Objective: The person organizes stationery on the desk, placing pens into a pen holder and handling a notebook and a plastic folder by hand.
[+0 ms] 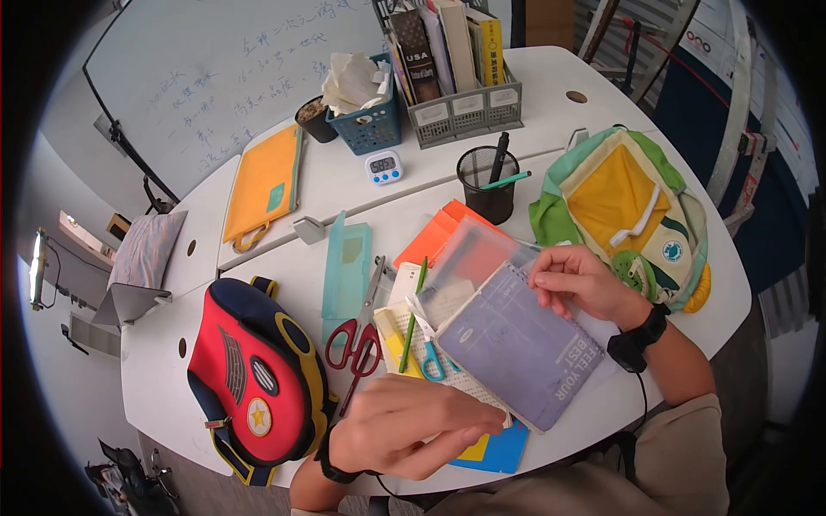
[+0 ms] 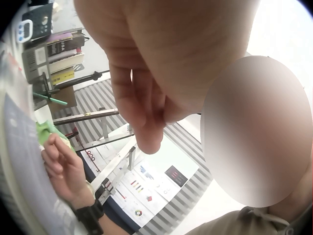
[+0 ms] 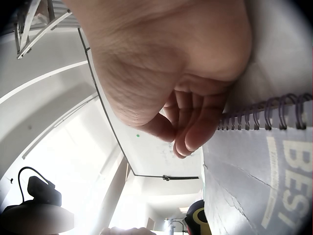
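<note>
near the lower middle of the head view, a grey-purple spiral notebook (image 1: 516, 344) lay slanted on the white table (image 1: 327, 185), over a stack of papers and a blue folder (image 1: 499, 451), probably so that both hands could work its ends at once. the right hand (image 1: 578, 282) sat at the notebook's upper right end, fingers curled and pinching the top edge by the coil binding; the right wrist view showed those fingers bent against the wire spiral (image 3: 264, 112), which suggested a hold meant to lift or steady the cover. the left hand (image 1: 413, 426) lay at the lower left corner, fingers curled loosely with the tips at the notebook's edge; whether it truly gripped the corner or only touched it could not be told. both forearms came up from the bottom of the frame, wrists bent inward toward each other. left of the notebook lay red scissors (image 1: 354, 344), small blue scissors (image 1: 428, 353) and a green pencil (image 1: 415, 314); a red backpack (image 1: 254, 383) stood at lower left, a green and yellow one (image 1: 632, 211) at upper right.
</note>
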Tool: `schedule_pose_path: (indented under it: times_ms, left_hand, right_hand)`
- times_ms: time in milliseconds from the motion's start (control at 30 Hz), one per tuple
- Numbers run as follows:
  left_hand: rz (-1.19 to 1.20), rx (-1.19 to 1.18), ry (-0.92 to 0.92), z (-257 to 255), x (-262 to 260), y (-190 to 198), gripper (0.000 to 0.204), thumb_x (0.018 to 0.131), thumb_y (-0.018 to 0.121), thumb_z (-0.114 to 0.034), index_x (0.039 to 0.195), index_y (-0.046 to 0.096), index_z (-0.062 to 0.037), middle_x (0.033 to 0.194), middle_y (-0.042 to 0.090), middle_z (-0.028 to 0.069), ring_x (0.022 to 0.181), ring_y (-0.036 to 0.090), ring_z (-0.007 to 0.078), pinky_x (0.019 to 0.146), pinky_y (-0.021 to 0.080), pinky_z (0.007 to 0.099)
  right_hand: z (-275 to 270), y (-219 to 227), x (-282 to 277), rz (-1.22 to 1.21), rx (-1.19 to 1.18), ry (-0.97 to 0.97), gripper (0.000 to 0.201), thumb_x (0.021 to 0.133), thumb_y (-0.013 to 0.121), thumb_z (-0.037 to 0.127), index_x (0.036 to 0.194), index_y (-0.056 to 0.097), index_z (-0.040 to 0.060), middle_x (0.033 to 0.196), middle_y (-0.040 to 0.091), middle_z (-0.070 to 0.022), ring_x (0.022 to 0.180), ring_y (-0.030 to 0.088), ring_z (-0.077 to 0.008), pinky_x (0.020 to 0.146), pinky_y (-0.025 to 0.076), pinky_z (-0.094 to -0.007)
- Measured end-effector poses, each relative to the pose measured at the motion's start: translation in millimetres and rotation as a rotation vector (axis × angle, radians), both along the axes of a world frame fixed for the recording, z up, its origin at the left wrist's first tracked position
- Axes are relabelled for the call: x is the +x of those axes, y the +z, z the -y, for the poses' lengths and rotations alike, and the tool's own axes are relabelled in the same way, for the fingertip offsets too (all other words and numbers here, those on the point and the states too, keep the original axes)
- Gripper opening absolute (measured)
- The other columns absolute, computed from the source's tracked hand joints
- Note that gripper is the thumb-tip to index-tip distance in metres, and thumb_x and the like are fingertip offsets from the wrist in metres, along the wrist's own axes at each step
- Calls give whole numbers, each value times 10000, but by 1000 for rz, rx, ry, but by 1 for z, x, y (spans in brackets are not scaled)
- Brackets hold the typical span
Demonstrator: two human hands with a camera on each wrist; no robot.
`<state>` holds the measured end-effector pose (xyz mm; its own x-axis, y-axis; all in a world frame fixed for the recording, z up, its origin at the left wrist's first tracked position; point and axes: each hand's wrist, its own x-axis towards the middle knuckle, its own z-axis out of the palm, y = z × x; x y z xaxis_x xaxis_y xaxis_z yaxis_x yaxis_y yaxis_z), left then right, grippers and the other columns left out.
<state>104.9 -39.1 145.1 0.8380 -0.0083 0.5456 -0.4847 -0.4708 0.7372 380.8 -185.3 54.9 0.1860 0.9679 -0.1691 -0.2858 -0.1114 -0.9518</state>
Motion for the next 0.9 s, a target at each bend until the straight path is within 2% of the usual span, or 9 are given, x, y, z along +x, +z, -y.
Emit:
schedule_pose_path:
  times_ms: [33,167,333,467,533,667,767,867,900]
  left_hand:
    - [-83,-47,23,1,-2,1,68,910,663,28,926,724,52,784,763,120,642,750,196,576,601,269]
    - [-134,-48,13,1,-3,2,127,911,603,36,932,728,51,780,761,106,640,749,178,584,601,257]
    - [-172,-139,3,1,-2,3,200,834,577,86,957,733,69,774,755,124,627,741,173,593,605,261]
    - [-160,-99,-71,-5,0,3,241,803,557,117,960,734,71,790,750,149,645,743,181,609,605,261]
    - [-197,-143,-131,-6,1,2,207,819,587,114,961,731,67,836,754,154,691,747,188,630,600,272]
    - [-245,-164,-134,-3,6,1,148,841,654,101,960,732,58,876,757,154,733,749,197,650,594,290]
    - [-240,-193,-29,3,7,3,107,849,734,64,954,730,43,872,757,138,736,744,212,651,589,301]
    - [-162,-84,-56,2,3,5,105,826,774,75,909,734,25,875,758,135,717,739,225,636,583,303]
    - [-53,14,-83,4,-2,3,85,843,756,35,922,726,21,909,741,119,750,727,221,653,579,306]
  right_hand:
    - [0,0,0,3,1,-2,133,1019,619,136,1011,664,11,789,685,-62,563,595,-83,498,463,-227]
    - [0,0,0,-1,1,-4,131,1018,619,135,1009,666,12,788,684,-63,561,594,-84,498,462,-226]
    - [-1,0,0,8,-5,-5,134,1018,620,138,1007,667,13,784,683,-63,560,592,-84,495,458,-226]
    - [0,-1,0,12,1,-3,136,1019,620,140,1008,667,13,782,682,-62,562,592,-82,493,457,-226]
    - [0,-1,0,9,2,-1,136,1020,619,142,1010,666,15,783,683,-60,563,593,-80,493,458,-225]
    - [0,0,0,20,-2,0,135,1019,622,143,1012,665,15,785,684,-59,566,594,-78,494,459,-224]
    - [0,0,0,12,-8,-1,135,1018,622,144,1010,662,15,786,684,-60,565,597,-78,490,460,-224]
    - [0,1,1,21,-10,0,137,1018,620,145,1005,659,14,788,685,-63,561,600,-78,485,460,-226]
    - [0,2,0,25,-15,-4,138,1019,618,144,1002,658,13,786,685,-64,558,600,-78,483,461,-227]
